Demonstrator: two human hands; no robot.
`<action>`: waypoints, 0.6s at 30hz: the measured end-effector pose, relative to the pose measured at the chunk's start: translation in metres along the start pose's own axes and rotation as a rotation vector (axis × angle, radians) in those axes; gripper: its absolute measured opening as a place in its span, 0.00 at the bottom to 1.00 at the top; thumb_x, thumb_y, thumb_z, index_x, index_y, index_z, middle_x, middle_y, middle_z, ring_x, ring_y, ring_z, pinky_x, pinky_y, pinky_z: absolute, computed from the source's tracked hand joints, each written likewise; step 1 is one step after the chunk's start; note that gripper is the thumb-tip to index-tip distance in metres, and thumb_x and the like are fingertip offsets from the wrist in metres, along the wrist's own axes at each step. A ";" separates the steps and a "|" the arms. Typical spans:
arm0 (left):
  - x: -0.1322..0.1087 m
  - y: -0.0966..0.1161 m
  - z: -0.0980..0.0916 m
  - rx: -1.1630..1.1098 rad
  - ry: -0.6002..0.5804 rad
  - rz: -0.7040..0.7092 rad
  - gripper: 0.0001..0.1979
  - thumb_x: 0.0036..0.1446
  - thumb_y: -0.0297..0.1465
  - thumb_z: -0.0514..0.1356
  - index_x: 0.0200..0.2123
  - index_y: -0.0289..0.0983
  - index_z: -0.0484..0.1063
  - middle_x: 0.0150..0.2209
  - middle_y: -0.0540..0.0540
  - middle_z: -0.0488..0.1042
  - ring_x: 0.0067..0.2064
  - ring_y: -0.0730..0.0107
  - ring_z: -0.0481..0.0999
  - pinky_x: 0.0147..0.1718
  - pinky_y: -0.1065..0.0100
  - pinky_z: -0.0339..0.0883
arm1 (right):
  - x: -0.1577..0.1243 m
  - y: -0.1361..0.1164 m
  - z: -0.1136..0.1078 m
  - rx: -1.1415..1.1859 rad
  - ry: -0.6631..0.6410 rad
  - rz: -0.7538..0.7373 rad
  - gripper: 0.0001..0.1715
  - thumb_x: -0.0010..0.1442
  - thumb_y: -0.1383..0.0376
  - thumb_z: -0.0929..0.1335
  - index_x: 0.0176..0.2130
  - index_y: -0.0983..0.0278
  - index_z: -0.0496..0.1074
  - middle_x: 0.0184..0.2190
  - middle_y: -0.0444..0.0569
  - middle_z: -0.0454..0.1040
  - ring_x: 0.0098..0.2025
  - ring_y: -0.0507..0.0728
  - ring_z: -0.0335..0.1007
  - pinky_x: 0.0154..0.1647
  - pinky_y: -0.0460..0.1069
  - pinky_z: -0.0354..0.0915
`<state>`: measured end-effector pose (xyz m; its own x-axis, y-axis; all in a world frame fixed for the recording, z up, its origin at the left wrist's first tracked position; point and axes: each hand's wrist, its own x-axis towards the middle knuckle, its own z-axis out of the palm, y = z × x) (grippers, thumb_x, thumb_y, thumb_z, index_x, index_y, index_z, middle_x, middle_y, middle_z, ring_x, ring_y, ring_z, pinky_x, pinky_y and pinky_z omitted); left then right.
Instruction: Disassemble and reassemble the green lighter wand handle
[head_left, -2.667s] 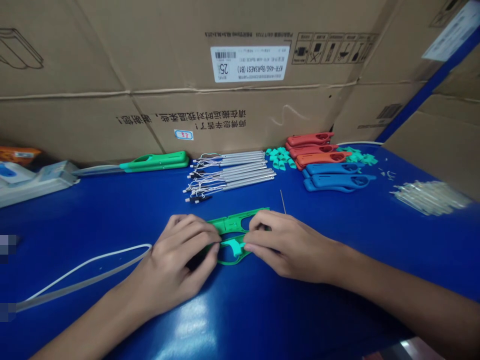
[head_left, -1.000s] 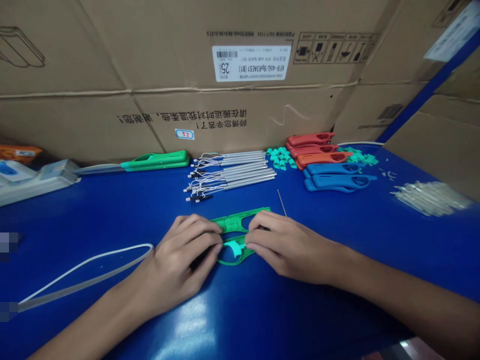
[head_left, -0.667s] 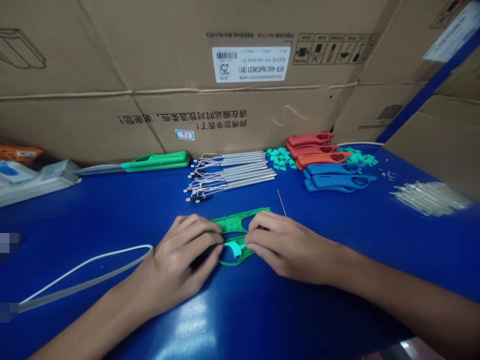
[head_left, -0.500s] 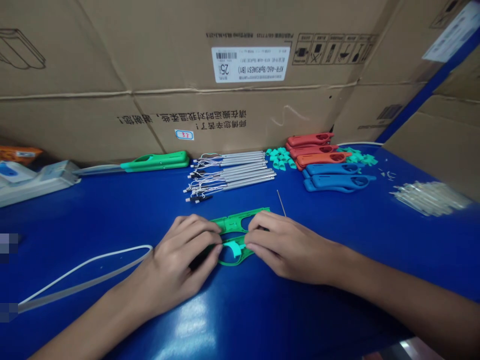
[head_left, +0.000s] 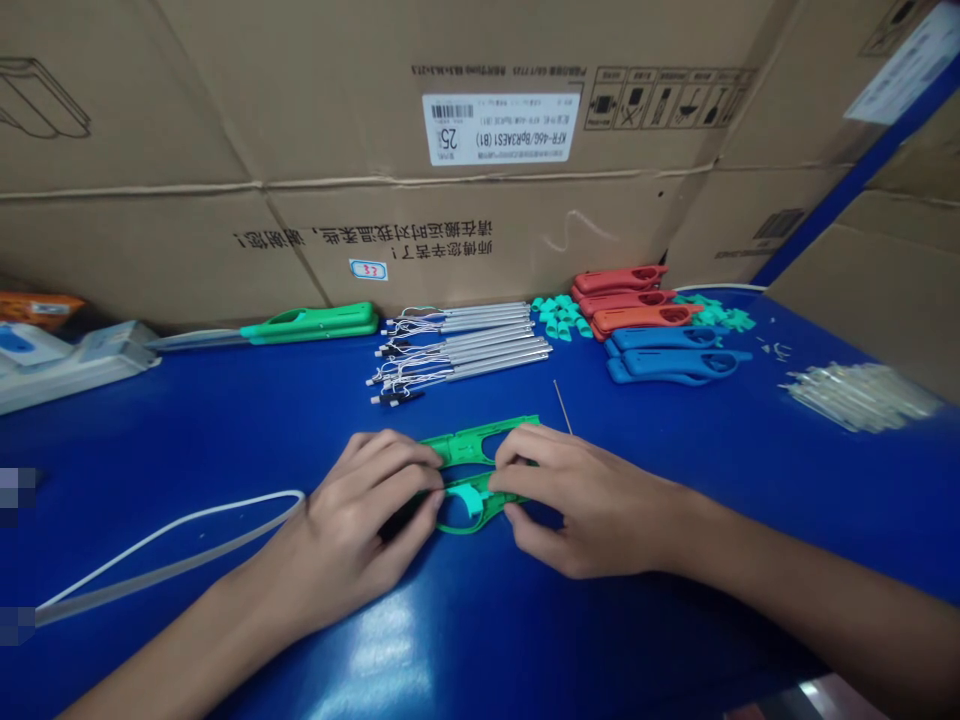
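Observation:
A green plastic handle shell (head_left: 480, 445) lies flat on the blue table (head_left: 225, 420) between my two hands. My left hand (head_left: 360, 525) rests on its left end, fingers curled down and pressing it to the table. My right hand (head_left: 585, 500) is at its right end, fingertips pinching near a small teal trigger piece (head_left: 469, 494) seated in the shell's lower loop. A thin metal pin (head_left: 562, 405) lies just beyond my right hand.
Behind are a row of silver tubes with wires (head_left: 465, 345), red (head_left: 622, 290) and blue handle shells (head_left: 675, 360), loose teal trigger pieces (head_left: 559, 315), a finished green lighter (head_left: 300, 325), clear parts (head_left: 862, 395), a white strap (head_left: 165, 550), and a cardboard box wall (head_left: 480, 150).
My right thumb has dropped away from the shell's lower edge and the right fingers have shifted slightly. The left hand and shell stay where they were.

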<state>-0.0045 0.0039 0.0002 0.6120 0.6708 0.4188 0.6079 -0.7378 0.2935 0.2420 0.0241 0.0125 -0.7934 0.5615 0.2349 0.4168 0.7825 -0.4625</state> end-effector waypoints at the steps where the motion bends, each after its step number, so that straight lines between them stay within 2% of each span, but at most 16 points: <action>1: 0.000 0.000 0.000 -0.003 0.004 0.001 0.05 0.63 0.24 0.58 0.41 0.36 0.72 0.41 0.44 0.75 0.43 0.63 0.73 0.44 0.59 0.63 | 0.000 0.000 0.000 0.001 0.002 -0.002 0.11 0.60 0.72 0.65 0.39 0.69 0.77 0.39 0.53 0.72 0.43 0.57 0.68 0.47 0.51 0.65; 8: -0.002 0.005 0.000 -0.063 0.015 0.103 0.14 0.59 0.28 0.64 0.48 0.36 0.73 0.45 0.41 0.75 0.47 0.59 0.72 0.46 0.56 0.65 | 0.000 0.001 0.000 -0.003 0.007 -0.011 0.11 0.61 0.71 0.65 0.40 0.69 0.77 0.39 0.53 0.72 0.43 0.57 0.68 0.47 0.52 0.66; 13: -0.002 0.006 0.000 -0.060 -0.055 0.083 0.12 0.61 0.28 0.63 0.49 0.40 0.75 0.48 0.42 0.75 0.48 0.58 0.72 0.46 0.55 0.65 | 0.001 0.001 0.000 -0.014 0.010 -0.013 0.10 0.61 0.72 0.65 0.38 0.68 0.77 0.39 0.53 0.72 0.43 0.57 0.68 0.48 0.52 0.65; 18: -0.001 0.006 0.001 -0.062 -0.064 0.062 0.11 0.62 0.28 0.62 0.48 0.41 0.76 0.47 0.42 0.75 0.47 0.58 0.72 0.46 0.55 0.66 | 0.001 0.001 0.000 -0.015 -0.001 -0.012 0.10 0.61 0.72 0.66 0.37 0.69 0.78 0.39 0.53 0.73 0.43 0.57 0.69 0.46 0.52 0.66</action>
<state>-0.0009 -0.0011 0.0010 0.6798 0.6260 0.3821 0.5370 -0.7797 0.3220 0.2418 0.0258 0.0121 -0.7987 0.5519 0.2399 0.4137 0.7931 -0.4471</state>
